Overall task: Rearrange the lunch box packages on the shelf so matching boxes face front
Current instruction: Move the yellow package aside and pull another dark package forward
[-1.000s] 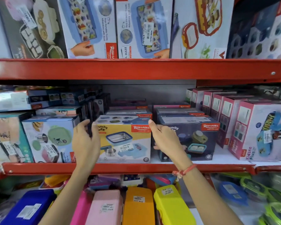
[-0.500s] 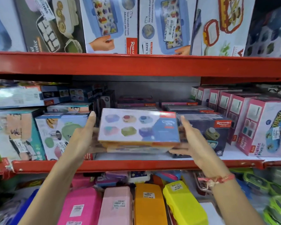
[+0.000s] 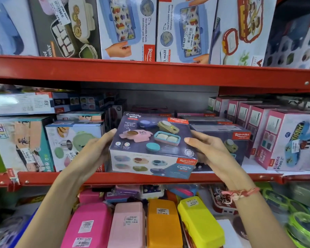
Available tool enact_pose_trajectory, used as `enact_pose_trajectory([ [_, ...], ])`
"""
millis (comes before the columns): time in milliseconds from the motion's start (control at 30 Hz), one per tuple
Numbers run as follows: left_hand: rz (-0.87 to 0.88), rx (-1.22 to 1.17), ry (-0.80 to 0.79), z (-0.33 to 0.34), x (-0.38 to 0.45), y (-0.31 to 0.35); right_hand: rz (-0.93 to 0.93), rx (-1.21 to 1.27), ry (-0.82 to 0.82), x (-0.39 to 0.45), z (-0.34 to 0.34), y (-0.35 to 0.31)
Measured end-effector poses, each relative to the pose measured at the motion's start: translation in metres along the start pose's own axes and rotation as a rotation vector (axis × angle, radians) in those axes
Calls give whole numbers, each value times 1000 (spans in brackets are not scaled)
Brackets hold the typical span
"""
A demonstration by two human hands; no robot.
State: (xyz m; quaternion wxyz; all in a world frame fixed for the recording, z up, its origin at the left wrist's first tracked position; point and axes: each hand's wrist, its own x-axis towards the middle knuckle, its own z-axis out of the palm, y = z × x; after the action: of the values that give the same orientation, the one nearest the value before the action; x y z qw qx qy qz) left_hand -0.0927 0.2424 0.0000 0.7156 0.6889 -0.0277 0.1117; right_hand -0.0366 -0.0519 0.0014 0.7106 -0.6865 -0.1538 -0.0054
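I hold a Crunchy Bite lunch box package (image 3: 151,145) in front of the middle red shelf (image 3: 132,178), tilted so its dark navy face points up and a lighter face with small lunch box pictures points toward me. My left hand (image 3: 95,149) grips its left side and my right hand (image 3: 208,151) grips its right side. A matching dark navy package (image 3: 227,140) stands on the shelf just to the right, partly hidden by my right hand.
Green and white boxes (image 3: 73,145) stand to the left, pink Kidzee Plus boxes (image 3: 290,140) to the right. More flat packages (image 3: 195,116) are stacked behind. The upper shelf (image 3: 150,72) holds large boxes. Coloured plastic lunch boxes (image 3: 161,224) lie below.
I pulled the package off the shelf front and turned it: its yellow front faced me at first, then a lighter face showed on top, and now the navy face is up.
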Motion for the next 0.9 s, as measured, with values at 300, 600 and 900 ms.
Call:
enact_pose_trajectory([
  [300, 70, 307, -32, -10, 10, -36, -224, -184, 67, 21, 11, 37],
  [600, 135, 333, 57, -6, 40, -69, -255, -202, 192, 36, 22, 74],
  [900, 140, 365, 68, 0, 39, -80, -283, -369, 243, 38, 30, 90],
])
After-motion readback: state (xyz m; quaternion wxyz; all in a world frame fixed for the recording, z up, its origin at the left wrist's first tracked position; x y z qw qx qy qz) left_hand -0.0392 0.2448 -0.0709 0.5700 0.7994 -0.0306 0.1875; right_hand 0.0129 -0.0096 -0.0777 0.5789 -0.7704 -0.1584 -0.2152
